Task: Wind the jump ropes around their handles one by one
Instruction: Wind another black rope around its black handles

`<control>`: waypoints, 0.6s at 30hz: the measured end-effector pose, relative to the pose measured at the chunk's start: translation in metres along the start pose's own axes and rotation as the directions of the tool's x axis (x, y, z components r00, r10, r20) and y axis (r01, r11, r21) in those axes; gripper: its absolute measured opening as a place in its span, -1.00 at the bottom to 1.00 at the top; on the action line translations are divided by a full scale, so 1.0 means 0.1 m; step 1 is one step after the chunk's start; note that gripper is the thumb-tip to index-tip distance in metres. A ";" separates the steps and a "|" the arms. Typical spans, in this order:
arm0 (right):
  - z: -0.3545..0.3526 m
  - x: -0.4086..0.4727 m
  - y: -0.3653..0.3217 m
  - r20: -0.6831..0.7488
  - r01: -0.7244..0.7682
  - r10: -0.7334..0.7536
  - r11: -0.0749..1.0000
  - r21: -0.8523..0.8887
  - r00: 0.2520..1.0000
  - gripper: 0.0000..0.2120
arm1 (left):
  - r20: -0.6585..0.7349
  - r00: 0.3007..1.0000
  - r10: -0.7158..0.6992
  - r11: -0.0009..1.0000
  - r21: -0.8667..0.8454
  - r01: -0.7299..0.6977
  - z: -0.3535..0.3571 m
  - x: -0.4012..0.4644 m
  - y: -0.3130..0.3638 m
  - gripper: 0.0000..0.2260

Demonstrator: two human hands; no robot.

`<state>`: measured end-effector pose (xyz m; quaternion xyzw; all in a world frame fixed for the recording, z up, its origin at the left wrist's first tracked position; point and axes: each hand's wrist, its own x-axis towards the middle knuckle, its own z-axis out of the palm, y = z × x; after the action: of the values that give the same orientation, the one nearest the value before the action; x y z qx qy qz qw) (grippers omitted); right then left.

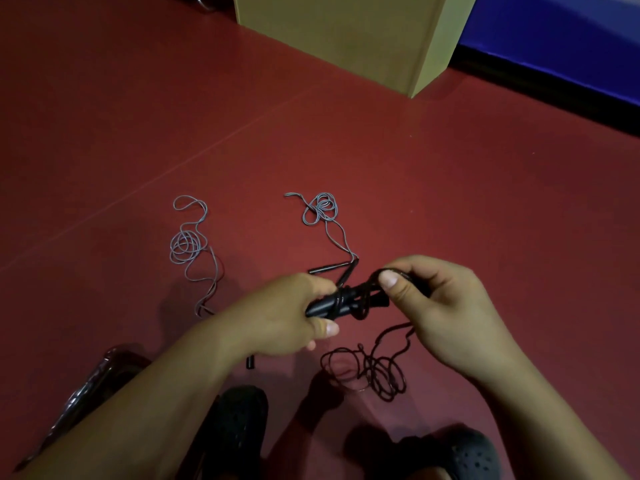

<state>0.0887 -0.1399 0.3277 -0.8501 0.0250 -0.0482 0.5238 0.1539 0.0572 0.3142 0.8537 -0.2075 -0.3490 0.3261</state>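
Red flooring (450,188) carries the whole work area, with a tan cardboard box (346,32) at 12 o'clock. Two grey jump ropes lie loose and unwound: one coil (185,247) at 10 o'clock of the hands, the other (322,207) at 12 o'clock, its black handles (332,267) forming a V just beyond the hands. The black jump rope is the item in hand; its slack cord (367,372) lies heaped on the floor at 6 o'clock of the right hand (446,317). The left hand (287,313) grips the black handles (332,303) bundled together, fingers curled round them. Long axis of the bundle runs roughly 8 o'clock to 2 o'clock, with the free end toward the right hand. A few turns of cord already cross the bundle. The right hand pinches the cord (375,275) between thumb and fingers at the 2 o'clock end, touching the bundle tip. Judgement: the next turn requires the right hand, the nearer to the slack, to carry cord across the axis while the left holds the bundle fixed. Most of this rope's slack is not yet wound.
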 end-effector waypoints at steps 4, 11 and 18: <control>-0.01 0.02 0.07 -0.145 -0.039 0.012 0.983 -0.182 0.989 -0.80 | 0.018 0.998 0.063 0.993 0.095 -0.064 0.02 0.00 0.00 -0.84; -0.07 0.08 0.11 -0.238 -0.191 0.164 0.977 -0.095 0.957 -0.86 | 0.185 0.978 0.094 0.985 -0.161 -0.064 0.06 -0.03 0.10 -0.88; -0.20 0.06 0.03 -0.081 -0.347 0.375 0.906 0.243 0.923 -0.82 | 0.359 0.919 0.164 0.935 -0.354 -0.028 0.03 -0.10 0.12 -0.88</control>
<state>0.0930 -0.1594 0.3344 -0.7616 0.2096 -0.0063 0.6132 0.1431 0.0535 0.3256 0.6881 -0.2455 -0.5227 0.4393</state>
